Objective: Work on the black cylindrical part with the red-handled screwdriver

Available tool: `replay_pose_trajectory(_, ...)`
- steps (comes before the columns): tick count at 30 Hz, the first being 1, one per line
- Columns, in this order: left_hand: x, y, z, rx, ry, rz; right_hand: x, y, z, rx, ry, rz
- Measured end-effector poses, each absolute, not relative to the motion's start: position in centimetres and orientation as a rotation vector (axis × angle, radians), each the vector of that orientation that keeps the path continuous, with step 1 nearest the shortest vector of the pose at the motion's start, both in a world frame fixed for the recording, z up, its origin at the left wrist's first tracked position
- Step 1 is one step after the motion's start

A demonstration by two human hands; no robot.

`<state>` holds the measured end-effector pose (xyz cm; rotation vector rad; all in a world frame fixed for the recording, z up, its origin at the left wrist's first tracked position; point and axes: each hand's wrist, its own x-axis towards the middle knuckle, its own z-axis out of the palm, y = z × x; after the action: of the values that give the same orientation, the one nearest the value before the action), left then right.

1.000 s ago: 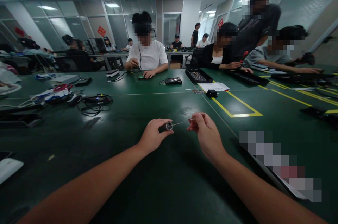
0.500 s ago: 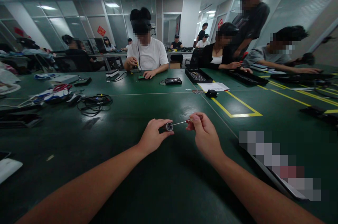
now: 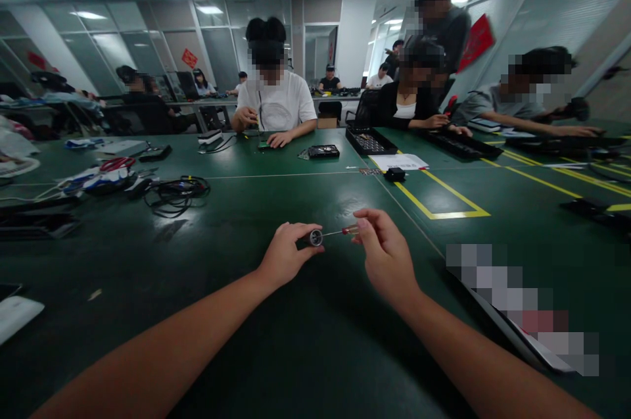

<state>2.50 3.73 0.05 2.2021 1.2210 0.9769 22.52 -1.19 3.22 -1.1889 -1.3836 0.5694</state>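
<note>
My left hand (image 3: pixel 286 253) is closed around a small dark cylinder (image 3: pixel 314 237) whose round open end faces right. My right hand (image 3: pixel 384 251) pinches the reddish handle of a thin screwdriver (image 3: pixel 340 231). Its metal shaft points left, with the tip at the cylinder's end. Both hands hover just above the green table (image 3: pixel 276 340), close to its middle, with my forearms reaching in from the bottom edge.
A tangle of black cables (image 3: pixel 175 192) and red-handled tools (image 3: pixel 116 164) lie at the left. A yellow-taped rectangle (image 3: pixel 444 198), a small black box (image 3: pixel 395 174), a paper sheet (image 3: pixel 399 162) and black trays (image 3: pixel 369 141) lie beyond. Several people sit across the table.
My right hand has shifted slightly, its fingers loosening round the screwdriver handle. The person standing at the back right has moved left. My left hand has stayed put.
</note>
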Motion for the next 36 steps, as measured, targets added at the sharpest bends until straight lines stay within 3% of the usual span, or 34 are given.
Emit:
replay_pose_trajectory(18,2.5,3.6,-0.4,2.272,1.146,0.966,22.3,-0.6,2.6,-1.162,-1.324,0.653)
replay_pose_trajectory(24,1.7,4.0,0.0,2.343,1.189,0.976,23.1,1.4,2.0,-1.082,-0.832,1.194)
replay_pose_trajectory(36,1.8,4.2,-0.3,2.283,1.221,0.958,22.2,0.6,2.0,-1.083,-1.065,0.857)
